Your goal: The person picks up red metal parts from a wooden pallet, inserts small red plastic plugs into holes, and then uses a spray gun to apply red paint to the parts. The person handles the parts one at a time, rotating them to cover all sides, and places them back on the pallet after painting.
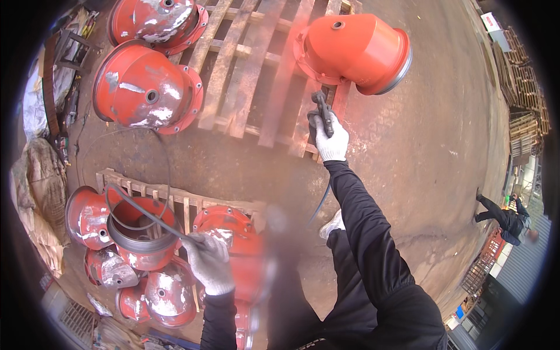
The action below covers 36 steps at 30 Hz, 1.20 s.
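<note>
My right hand (332, 140), in a white knit glove, is closed around a dark spray gun (322, 112) on my outstretched arm. Just beyond the gun's tip, an evenly red, bent pipe-like casting (353, 52) rests on a wooden pallet, apart from the gun. My left hand (208, 262), also gloved, grips a dark hose (149, 214) that loops over the castings at the lower left. A thinner stretch of hose (319, 205) shows beside my right forearm. My fingers partly hide the gun's handle.
Patchy red-and-white castings (143, 87) stand at the far left of the slatted pallet (248, 70). Several more castings (169, 294) crowd a second pallet (201, 201) at the lower left. Crumpled sheeting (38, 192) lies at the left edge. Another person (507, 219) is far right. A blur covers the lower middle.
</note>
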Each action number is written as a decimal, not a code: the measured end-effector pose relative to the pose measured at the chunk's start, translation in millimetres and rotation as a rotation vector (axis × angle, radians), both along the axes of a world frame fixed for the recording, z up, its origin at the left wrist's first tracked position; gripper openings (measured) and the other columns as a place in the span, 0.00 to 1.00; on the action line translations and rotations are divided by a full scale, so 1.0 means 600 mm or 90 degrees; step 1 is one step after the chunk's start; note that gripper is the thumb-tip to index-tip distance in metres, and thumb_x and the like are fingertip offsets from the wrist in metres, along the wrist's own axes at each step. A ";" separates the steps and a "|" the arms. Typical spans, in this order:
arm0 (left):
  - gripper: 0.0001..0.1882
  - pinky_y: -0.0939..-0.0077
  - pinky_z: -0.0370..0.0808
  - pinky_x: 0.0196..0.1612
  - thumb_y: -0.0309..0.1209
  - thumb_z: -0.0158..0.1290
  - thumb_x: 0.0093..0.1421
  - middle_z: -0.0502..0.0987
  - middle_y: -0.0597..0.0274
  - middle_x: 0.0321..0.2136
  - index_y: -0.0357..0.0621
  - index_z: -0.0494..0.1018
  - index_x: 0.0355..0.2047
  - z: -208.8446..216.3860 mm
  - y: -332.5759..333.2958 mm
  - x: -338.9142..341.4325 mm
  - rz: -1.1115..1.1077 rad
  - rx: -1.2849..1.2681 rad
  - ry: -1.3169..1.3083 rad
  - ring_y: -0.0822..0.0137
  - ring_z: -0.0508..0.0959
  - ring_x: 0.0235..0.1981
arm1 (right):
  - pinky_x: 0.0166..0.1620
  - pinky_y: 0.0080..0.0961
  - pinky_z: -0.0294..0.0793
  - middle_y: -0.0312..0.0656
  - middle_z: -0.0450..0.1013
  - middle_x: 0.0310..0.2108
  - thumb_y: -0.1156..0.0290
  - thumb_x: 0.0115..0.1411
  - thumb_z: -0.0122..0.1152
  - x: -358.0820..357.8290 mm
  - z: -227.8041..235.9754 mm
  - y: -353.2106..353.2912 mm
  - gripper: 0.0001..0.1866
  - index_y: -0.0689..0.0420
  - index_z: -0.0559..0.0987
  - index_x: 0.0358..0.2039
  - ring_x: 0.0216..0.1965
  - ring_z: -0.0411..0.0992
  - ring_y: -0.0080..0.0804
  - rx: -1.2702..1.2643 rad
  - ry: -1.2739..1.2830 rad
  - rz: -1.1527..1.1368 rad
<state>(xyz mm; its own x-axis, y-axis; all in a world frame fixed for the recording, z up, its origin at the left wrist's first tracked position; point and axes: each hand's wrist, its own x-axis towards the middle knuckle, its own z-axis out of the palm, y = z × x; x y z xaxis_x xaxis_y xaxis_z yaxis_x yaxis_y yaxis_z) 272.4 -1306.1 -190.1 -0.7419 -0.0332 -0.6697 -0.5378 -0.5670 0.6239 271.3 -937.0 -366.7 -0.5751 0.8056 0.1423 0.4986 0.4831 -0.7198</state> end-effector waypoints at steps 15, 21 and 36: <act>0.19 0.78 0.62 0.23 0.49 0.46 0.77 0.72 0.65 0.28 0.47 0.74 0.42 -0.030 -0.027 0.009 -0.050 0.055 0.013 0.73 0.63 0.20 | 0.44 0.42 0.80 0.48 0.83 0.40 0.58 0.68 0.61 0.049 -0.016 -0.035 0.12 0.51 0.82 0.44 0.41 0.81 0.55 -0.078 -0.074 -0.094; 0.19 0.78 0.63 0.25 0.48 0.45 0.78 0.71 0.64 0.28 0.46 0.73 0.42 -0.029 -0.014 0.026 -0.032 0.057 -0.014 0.72 0.64 0.22 | 0.45 0.43 0.80 0.54 0.82 0.39 0.55 0.67 0.63 0.082 -0.048 -0.024 0.17 0.53 0.82 0.48 0.41 0.81 0.58 -0.093 -0.049 -0.153; 0.19 0.75 0.62 0.27 0.47 0.44 0.78 0.71 0.63 0.29 0.45 0.74 0.41 -0.021 0.046 0.100 -0.087 0.084 0.017 0.71 0.63 0.23 | 0.49 0.35 0.80 0.54 0.83 0.40 0.60 0.65 0.69 0.195 0.017 0.026 0.21 0.58 0.83 0.54 0.43 0.84 0.49 -0.070 -0.034 -0.143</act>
